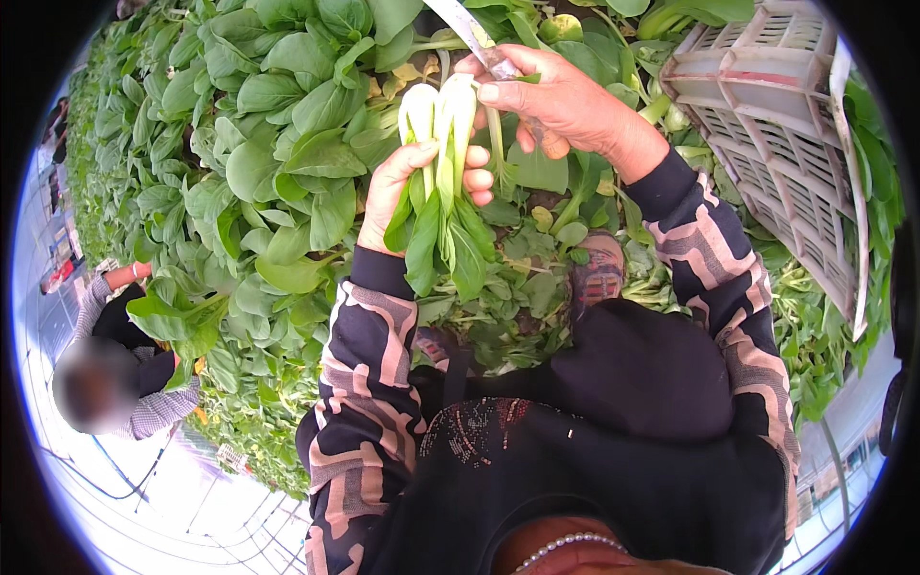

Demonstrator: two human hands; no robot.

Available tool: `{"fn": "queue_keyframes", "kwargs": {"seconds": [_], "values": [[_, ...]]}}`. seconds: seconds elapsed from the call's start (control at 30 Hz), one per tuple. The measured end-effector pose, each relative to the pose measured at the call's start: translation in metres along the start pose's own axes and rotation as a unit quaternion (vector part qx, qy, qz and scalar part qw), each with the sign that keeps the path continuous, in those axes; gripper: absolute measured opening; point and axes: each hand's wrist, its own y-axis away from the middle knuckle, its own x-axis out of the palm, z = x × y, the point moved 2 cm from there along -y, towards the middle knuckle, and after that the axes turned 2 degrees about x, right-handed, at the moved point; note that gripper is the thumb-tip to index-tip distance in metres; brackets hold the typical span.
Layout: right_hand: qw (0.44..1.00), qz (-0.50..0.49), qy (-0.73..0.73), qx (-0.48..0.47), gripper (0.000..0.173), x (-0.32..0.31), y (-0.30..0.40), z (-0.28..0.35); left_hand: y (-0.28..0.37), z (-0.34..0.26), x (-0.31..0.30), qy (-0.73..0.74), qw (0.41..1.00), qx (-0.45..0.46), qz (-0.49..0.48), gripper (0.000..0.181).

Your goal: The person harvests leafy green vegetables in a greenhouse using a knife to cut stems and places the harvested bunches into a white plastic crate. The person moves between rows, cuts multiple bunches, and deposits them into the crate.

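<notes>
My left hand (394, 180) grips two small heads of bok choy (449, 208), their pale stem bases up and green leaves hanging down. In my right hand (568, 100) is a knife (467, 29); its blade points up and away to the left, and the lower end of its handle shows below my fingers. My right thumb and fingertips are close beside the bok choy bases; whether they touch is unclear. A small green leaf piece (530, 78) sticks to the right hand by the knife.
Dense rows of growing bok choy (287, 108) fill the left and front. A slatted plastic crate (783, 122) stands tilted at the right. Trimmed leaves (532, 302) litter the ground around my shoes (600, 266). Another person (136, 359) works at the left, with bok choy near their hands.
</notes>
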Motion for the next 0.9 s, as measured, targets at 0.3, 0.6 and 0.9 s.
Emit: {"fn": "queue_keyframes", "kwargs": {"seconds": [0.3, 0.6, 0.9], "values": [[0.998, -0.027, -0.016, 0.051, 0.043, -0.012, 0.003, -0.022, -0.011, 0.01, 0.011, 0.001, 1.0, -0.004, -0.001, 0.055], [0.975, -0.049, -0.213, 0.048, 0.027, -0.047, 0.015, -0.034, -0.007, -0.008, 0.007, -0.081, 0.995, 0.062, -0.015, 0.064], [0.952, -0.021, -0.305, 0.009, 0.03, -0.058, 0.024, -0.038, -0.021, -0.003, 0.019, -0.101, 0.994, 0.05, 0.009, 0.063]]}}
